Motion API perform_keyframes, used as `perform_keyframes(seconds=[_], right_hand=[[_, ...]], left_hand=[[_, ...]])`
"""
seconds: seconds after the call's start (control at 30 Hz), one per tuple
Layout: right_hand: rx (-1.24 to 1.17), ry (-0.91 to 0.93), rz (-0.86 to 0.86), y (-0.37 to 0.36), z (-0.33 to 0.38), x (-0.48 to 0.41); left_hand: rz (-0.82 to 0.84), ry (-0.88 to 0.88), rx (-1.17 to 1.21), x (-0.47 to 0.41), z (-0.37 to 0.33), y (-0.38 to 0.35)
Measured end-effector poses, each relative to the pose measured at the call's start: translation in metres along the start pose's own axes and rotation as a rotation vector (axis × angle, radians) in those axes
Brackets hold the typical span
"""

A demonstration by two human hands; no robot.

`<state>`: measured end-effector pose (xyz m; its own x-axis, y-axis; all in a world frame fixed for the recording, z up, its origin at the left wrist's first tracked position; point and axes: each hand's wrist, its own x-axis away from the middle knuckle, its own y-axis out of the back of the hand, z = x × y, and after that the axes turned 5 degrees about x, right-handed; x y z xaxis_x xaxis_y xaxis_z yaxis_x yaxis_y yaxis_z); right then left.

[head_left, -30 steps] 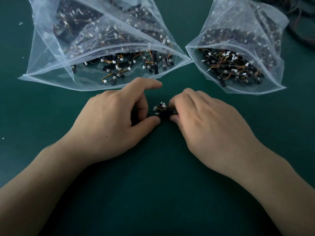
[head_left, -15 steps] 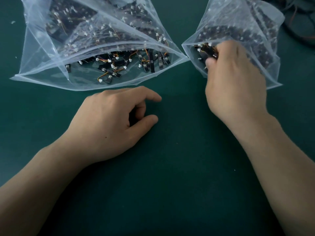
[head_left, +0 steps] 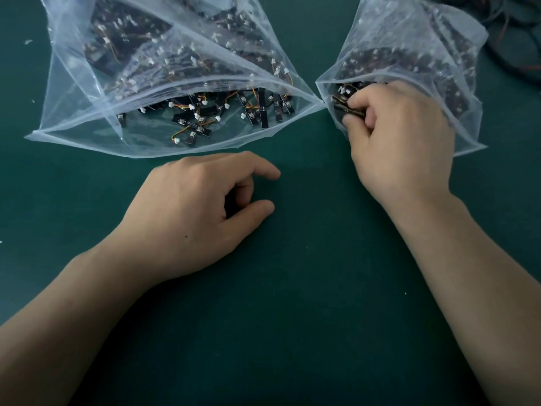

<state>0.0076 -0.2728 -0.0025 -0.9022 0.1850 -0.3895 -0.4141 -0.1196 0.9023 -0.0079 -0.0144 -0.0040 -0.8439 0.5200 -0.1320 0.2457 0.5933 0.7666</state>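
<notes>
In the upper left of the frame lies a large clear plastic zip bag (head_left: pixel 87 118), with its mouth open toward the lower edge. Inside it is a loose heap of small black circuit strips (head_left: pixel 193 124) with white plugs and thin orange and yellow wires. Some of them lie just behind the bag's lip.

Below this bag, left of the centre, the left hand (head_left: pixel 190 212) rests on the dark green table mat (head_left: pixel 292 332). Its fingers are loosely curled and relaxed, and the forefinger and the thumb point to the right. They grasp nothing, and the hand lies near the bag's lip but apart from it.

In the upper right, the right hand (head_left: pixel 401 142) reaches into the mouth of a smaller clear plastic zip bag (head_left: pixel 415 39). Its fingers are curled tightly around a bundle of black strips (head_left: pixel 348 108), which shows at the left side of the hand, just inside the bag's opening. More such strips fill this bag behind the hand. The corners of the two bags almost meet at the upper middle; I cannot tell if they touch.

In the upper right corner, beyond the smaller bag, some dark cables (head_left: pixel 515 54) lie on the mat.
</notes>
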Motion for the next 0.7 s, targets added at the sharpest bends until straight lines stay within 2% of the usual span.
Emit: perform_keyframes(seconds=[0.2, 0.37, 0.7], right_hand=[[0.043, 0.039, 0.040, -0.0049, 0.0000, 0.0034], [-0.219, -0.039, 0.006, -0.0005, -0.0039, -0.0025], [0.108, 0.036, 0.126, -0.0012, 0.0039, 0.0044]], left_hand=[[-0.002, -0.015, 0.001, -0.0002, 0.0010, -0.0010], [-0.008, -0.035, -0.013, -0.0008, 0.0028, -0.0014], [-0.016, -0.037, -0.007, -0.0006, 0.0012, -0.0009]])
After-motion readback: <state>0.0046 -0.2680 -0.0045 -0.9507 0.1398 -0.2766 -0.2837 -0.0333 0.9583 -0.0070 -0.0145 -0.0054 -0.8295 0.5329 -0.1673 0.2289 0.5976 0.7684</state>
